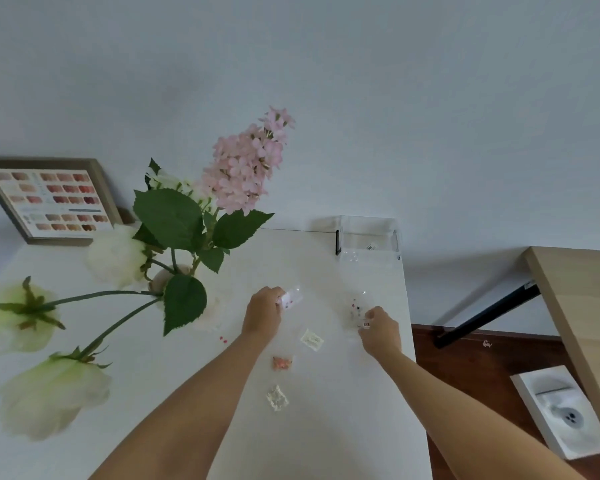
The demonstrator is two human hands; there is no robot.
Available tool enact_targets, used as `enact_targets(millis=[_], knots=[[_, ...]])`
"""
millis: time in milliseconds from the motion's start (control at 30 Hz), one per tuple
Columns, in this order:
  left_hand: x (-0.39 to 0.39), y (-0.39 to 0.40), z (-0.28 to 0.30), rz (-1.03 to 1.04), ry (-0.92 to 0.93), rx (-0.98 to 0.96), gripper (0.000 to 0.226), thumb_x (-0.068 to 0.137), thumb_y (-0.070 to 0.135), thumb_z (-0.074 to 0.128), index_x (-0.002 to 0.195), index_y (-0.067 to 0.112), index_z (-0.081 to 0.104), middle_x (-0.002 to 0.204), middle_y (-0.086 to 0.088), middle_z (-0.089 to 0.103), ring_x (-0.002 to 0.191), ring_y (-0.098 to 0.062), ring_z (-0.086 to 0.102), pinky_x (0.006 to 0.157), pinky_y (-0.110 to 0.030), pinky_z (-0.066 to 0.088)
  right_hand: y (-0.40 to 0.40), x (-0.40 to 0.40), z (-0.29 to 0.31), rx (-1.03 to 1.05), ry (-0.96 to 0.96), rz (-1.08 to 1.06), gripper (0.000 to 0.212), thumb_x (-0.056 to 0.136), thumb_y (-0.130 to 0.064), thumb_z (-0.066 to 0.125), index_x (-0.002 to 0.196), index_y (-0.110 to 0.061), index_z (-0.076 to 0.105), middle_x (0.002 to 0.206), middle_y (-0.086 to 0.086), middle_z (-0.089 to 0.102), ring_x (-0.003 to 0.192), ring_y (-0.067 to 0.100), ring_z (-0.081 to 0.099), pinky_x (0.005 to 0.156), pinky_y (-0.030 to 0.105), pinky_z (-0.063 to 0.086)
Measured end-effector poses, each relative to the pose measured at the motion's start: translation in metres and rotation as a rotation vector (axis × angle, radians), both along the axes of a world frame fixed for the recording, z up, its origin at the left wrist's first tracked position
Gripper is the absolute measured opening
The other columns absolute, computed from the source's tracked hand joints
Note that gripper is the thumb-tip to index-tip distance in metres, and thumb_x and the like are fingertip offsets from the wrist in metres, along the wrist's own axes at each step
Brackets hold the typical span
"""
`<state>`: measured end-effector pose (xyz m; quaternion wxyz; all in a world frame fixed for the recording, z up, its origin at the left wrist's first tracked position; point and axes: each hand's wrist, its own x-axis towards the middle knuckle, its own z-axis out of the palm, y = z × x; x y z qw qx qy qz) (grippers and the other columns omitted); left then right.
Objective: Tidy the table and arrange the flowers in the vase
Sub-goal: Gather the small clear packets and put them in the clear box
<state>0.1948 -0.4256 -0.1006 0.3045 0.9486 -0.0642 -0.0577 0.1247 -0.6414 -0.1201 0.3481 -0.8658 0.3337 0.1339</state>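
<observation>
- Nearest on the white table (pixel 326 427), well this side of the vase (pixel 163 279), lies a small clear packet of whitish bits (pixel 277 397)
- Just beyond it sits a packet of orange-pink bits (pixel 283 362), then a pale packet (pixel 311 339) between the two hands
- The right hand (pixel 380 332), far right of the vase, pinches with closed fingers the edge of a clear bag holding tiny red and dark pieces (pixel 355 311)
- The left hand (pixel 262 315), nearer the vase, is closed around a small clear packet with red specks (pixel 291 298)
- The vase stands left of the hands, largely hidden by leaves, and holds white flowers (pixel 49 393) drooping leftward and a tall pink flower spike (pixel 246 168)
- Beyond, at the far right table corner from the vase, a clear box (pixel 369 237) holds a small item I cannot make out
</observation>
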Motion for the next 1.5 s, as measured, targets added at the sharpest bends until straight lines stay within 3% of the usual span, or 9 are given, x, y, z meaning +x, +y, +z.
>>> enact_targets(millis=[100,200,367,567,767,1000,1200,1333,1500], knots=[[0.012,-0.009,0.017,0.027,-0.009,-0.112,0.005,0.079,-0.002,0.060,0.082,0.000,0.063,0.077,-0.016,0.065,0.071,-0.027,0.057,0.061,-0.026,0.041,-0.016,0.003,0.008,0.067,-0.096,0.000,0.020,0.089,0.000,0.049,0.102,-0.008,0.061,0.107,0.013,0.064,0.081,0.025,0.056,0.060,0.027,0.046],[0.025,-0.026,0.034,0.062,-0.013,-0.195,0.010,0.076,0.006,0.068,0.074,0.005,0.059,0.068,-0.006,0.062,0.064,-0.023,0.055,0.053,-0.023,0.037,-0.037,0.012,0.024,0.086,-0.198,-0.016,0.009,0.088,-0.006,0.057,0.091,-0.006,0.065,0.097,0.015,0.069,0.080,0.025,0.059,0.054,0.024,0.040],[0.052,-0.065,0.055,0.110,-0.050,-0.237,0.010,0.077,0.019,0.070,0.078,0.011,0.064,0.078,-0.005,0.070,0.073,-0.025,0.062,0.060,-0.026,0.041,-0.072,0.035,0.055,0.082,-0.350,-0.097,0.008,0.083,-0.015,0.069,0.081,-0.008,0.065,0.075,0.011,0.070,0.065,0.024,0.061,0.057,0.026,0.043],[0.081,-0.112,0.067,0.046,-0.039,-0.281,0.008,0.081,0.013,0.063,0.075,0.008,0.063,0.082,-0.011,0.072,0.078,-0.032,0.063,0.069,-0.038,0.051,-0.109,0.072,0.079,0.022,-0.497,-0.154,0.010,0.090,-0.010,0.057,0.088,-0.011,0.067,0.073,0.003,0.066,0.056,0.017,0.055,0.050,0.021,0.038],[0.103,-0.144,0.053,-0.085,-0.091,-0.197,0.020,0.083,-0.003,0.048,0.077,0.007,0.065,0.091,-0.017,0.065,0.085,-0.033,0.060,0.076,-0.039,0.051,-0.127,0.107,0.083,-0.083,-0.545,-0.141,0.029,0.091,0.000,0.045,0.107,-0.008,0.068,0.096,0.017,0.071,0.084,0.027,0.060,0.074,0.025,0.043],[0.112,-0.160,0.031,-0.136,-0.023,-0.124,0.020,0.074,-0.004,0.050,0.074,0.010,0.063,0.083,-0.006,0.071,0.086,-0.030,0.059,0.069,-0.034,0.048,-0.120,0.135,0.072,-0.211,-0.553,-0.022,0.025,0.093,-0.007,0.048,0.107,-0.015,0.067,0.094,0.015,0.068,0.098,0.030,0.056,0.068,0.034,0.047],[0.113,-0.160,0.020,-0.165,-0.065,-0.082,0.024,0.079,-0.002,0.057,0.097,0.014,0.062,0.093,-0.004,0.071,0.091,-0.024,0.056,0.066,-0.027,0.038,-0.106,0.147,0.055,-0.194,-0.486,0.090,0.026,0.094,-0.010,0.049,0.108,-0.020,0.069,0.100,0.021,0.060,0.095,0.032,0.056,0.078,0.037,0.050],[0.106,-0.149,0.015,-0.091,-0.103,-0.142,0.030,0.082,0.007,0.065,0.110,0.013,0.057,0.103,-0.007,0.063,0.099,-0.025,0.053,0.073,-0.035,0.047,-0.098,0.143,0.050,-0.275,-0.501,0.113,0.029,0.093,-0.005,0.050,0.116,-0.017,0.064,0.105,0.017,0.065,0.100,0.032,0.053,0.086,0.042,0.047],[0.071,-0.121,0.004,-0.002,-0.118,-0.193,0.026,0.085,0.012,0.062,0.111,0.011,0.057,0.104,-0.008,0.062,0.100,-0.027,0.053,0.076,-0.040,0.051,-0.078,0.119,0.047,-0.260,-0.662,0.169,0.024,0.088,0.003,0.053,0.105,-0.009,0.066,0.103,0.013,0.066,0.094,0.032,0.054,0.083,0.041,0.045]])
